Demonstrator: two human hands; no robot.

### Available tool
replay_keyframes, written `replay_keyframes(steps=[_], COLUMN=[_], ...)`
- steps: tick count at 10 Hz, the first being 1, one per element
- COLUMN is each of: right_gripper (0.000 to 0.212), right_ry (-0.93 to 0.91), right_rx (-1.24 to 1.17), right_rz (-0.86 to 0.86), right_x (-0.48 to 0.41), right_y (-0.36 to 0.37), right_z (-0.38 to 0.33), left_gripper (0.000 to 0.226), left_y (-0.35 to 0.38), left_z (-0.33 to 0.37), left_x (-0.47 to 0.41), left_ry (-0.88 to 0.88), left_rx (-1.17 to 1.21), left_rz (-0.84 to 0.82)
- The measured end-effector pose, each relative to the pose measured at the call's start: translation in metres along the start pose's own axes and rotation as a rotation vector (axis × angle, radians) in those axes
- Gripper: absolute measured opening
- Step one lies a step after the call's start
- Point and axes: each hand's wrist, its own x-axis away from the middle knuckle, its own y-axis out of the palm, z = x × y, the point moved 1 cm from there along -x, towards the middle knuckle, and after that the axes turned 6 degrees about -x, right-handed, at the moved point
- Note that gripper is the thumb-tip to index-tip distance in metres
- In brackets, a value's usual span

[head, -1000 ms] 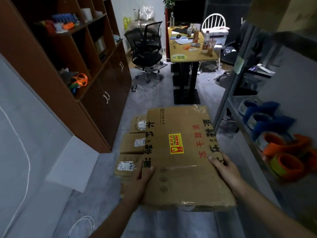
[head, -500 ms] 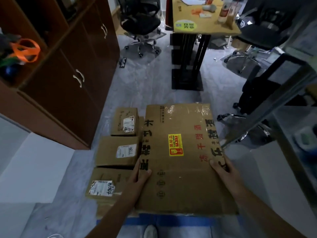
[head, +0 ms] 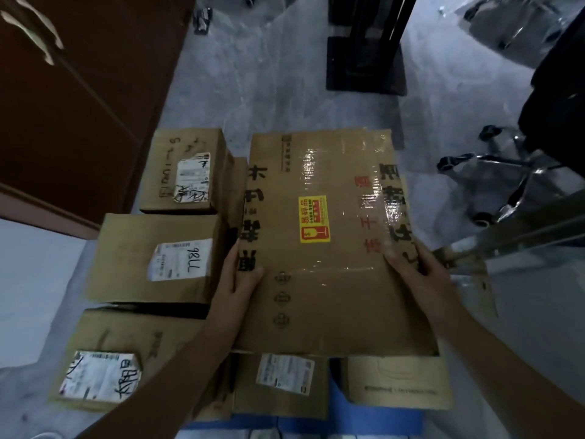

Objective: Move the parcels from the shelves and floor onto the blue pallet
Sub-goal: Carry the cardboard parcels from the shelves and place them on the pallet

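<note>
large flat carton (head: 323,248) held over the stacked blue pallet (head: 373,419)

left hand (head: 235,280) and right hand (head: 418,274) each clamp a side edge near the close end, thumbs on top. the carton sits above smaller parcels (head: 158,258); whether it rests on them i cannot tell. its yellow fragile sticker (head: 314,219) suggests breakable contents, and the glossy tape (head: 308,163) looks slippery, so bare cardboard edges seem the safest hold.

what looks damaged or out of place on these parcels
The large flat carton, gripped by the left hand and right hand, looks worn: its far right corner is ragged and its right edge is crumpled under wrinkled tape. The white label on the nearest left parcel has a torn-looking corner.
</note>
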Motion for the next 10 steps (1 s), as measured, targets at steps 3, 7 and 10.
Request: replay_keyframes(steps=[3,7,10], right_gripper=[0.065,0.062,0.041], right_ry=[-0.016,0.005,-0.128], right_rx=[-0.003,0.067,0.110], right_rz=[-0.048,-0.063,0.013], right_x=[-0.006,-0.001,0.038], right_y=[0.012,0.008,0.013], right_z=[0.028,0.024,-0.004], left_gripper=[0.069,0.077,0.075], left_y=[0.007,0.010,0.027], left_z=[-0.028,-0.024,0.017], left_x=[0.004,0.005,0.025], left_ry=[-0.078,-0.059,0.121], left_rx=[-0.106,-0.268,-0.515], left_rz=[0.085,0.150,0.098])
